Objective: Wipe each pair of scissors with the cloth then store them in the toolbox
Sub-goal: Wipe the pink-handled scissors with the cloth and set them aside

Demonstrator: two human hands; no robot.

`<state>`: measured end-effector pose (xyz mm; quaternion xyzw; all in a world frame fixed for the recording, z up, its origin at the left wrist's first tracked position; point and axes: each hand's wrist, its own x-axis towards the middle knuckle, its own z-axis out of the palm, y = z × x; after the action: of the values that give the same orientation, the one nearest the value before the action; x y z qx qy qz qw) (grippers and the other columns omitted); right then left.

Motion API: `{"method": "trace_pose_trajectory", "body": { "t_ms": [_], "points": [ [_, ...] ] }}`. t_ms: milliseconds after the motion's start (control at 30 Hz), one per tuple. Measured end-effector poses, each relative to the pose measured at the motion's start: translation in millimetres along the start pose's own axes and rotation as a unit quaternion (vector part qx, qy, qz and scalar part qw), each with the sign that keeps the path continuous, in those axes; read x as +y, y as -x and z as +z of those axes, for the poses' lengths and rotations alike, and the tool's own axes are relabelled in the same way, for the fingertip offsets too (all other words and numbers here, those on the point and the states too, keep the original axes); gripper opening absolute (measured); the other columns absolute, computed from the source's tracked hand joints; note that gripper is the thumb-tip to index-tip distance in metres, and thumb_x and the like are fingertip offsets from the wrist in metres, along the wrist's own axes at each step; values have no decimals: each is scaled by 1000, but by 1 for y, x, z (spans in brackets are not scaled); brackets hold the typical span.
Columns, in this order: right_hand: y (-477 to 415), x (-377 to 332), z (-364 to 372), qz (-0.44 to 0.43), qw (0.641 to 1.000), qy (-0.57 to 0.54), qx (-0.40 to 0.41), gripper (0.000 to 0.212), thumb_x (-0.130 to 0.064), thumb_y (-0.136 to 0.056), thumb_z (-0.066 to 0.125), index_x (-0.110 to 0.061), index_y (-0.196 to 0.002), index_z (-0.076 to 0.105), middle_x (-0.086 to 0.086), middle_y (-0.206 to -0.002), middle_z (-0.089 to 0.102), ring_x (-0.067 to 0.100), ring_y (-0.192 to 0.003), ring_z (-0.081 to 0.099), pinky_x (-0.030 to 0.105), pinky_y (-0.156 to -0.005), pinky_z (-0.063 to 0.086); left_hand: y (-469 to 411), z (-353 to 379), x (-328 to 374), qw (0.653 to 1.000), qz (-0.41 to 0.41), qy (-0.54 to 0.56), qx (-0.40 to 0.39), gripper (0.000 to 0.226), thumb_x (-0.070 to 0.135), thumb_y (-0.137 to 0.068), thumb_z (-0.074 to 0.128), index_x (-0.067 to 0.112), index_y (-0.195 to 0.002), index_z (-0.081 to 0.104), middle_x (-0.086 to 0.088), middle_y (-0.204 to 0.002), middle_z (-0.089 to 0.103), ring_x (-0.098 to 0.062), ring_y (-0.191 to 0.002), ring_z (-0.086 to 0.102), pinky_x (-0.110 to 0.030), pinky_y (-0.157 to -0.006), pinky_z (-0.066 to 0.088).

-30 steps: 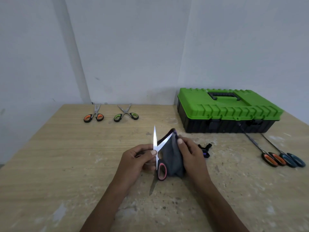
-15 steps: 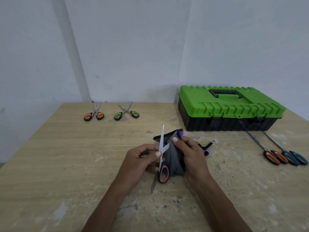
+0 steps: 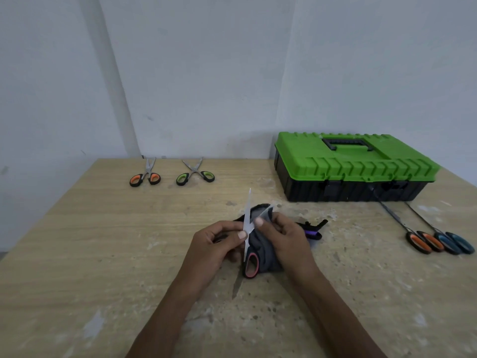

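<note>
While the one pair of pink-and-black-handled scissors [image 3: 251, 266] is held, blades spread, over the middle of the pale wooden table [image 3: 103, 254], four more pairs are counted lying flat: short orange-handled scissors [image 3: 145, 177] and short green-handled scissors [image 3: 195, 174] at the back left, and long orange-handled scissors [image 3: 423, 241] beside long blue-handled scissors [image 3: 454, 242] at the right. The upright blade is pinched near the pivot by the left hand [image 3: 214, 244]; the single dark grey cloth [image 3: 265, 257] is gripped around the other blade by the curled right hand [image 3: 286, 239], so most of that blade is covered. One green-lidded black plastic toolbox [image 3: 353, 166] is seen at the back right, lid down. The long pairs' tips are lost against its dark base. A black object with a purple band [image 3: 313, 231] (possibly a sixth pair) is half hidden behind the right hand.
</note>
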<state>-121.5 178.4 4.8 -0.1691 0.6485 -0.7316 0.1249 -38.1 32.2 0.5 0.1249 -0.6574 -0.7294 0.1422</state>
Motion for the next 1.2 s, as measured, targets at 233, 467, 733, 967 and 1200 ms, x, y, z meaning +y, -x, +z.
{"method": "trace_pose_trajectory", "body": {
  "t_ms": [233,467,733,967,1200],
  "points": [
    [0,-11,-28,-132,963,2,233,11,-16,-101,58,-8,-97,65,-3,-87,69,12,-83,66,30,-70,54,-5,-3,-4,999,-15,34,19,14,3,-89,72,5,-102,77,-18,-87,77,-25,-74,70,-36,-75,60],
    [20,10,17,-310,859,407,-9,29,-33,-101,53,-19,-123,66,-9,-125,63,13,-120,53,31,-101,42,-1,-2,-2,1000,9,-21,14,17,4,-91,69,13,-102,78,-7,-93,80,-18,-85,75,-24,-75,59],
    [-3,21,7,-280,817,499,70,44,-37,-102,39,-17,-134,63,-4,-139,60,19,-126,54,33,-103,42,0,0,-2,998,12,-62,-17,14,7,-91,72,12,-101,79,-10,-91,79,-21,-79,75,-23,-70,58],
    [-8,8,-13,-161,937,266,159,27,-30,-108,40,-20,-103,65,-5,-93,67,14,-90,61,37,-81,51,-2,-2,-7,999,-3,-41,2,9,6,-89,75,11,-96,78,-16,-82,77,-23,-68,72,-27,-66,58],
    [22,2,3,-176,949,256,54,21,-28,-106,47,-18,-111,65,-7,-112,63,4,-104,57,28,-90,47,-5,-2,-5,999,-9,24,25,12,2,-90,72,7,-98,78,-14,-83,77,-20,-71,71,-29,-69,60]
  ]
}}
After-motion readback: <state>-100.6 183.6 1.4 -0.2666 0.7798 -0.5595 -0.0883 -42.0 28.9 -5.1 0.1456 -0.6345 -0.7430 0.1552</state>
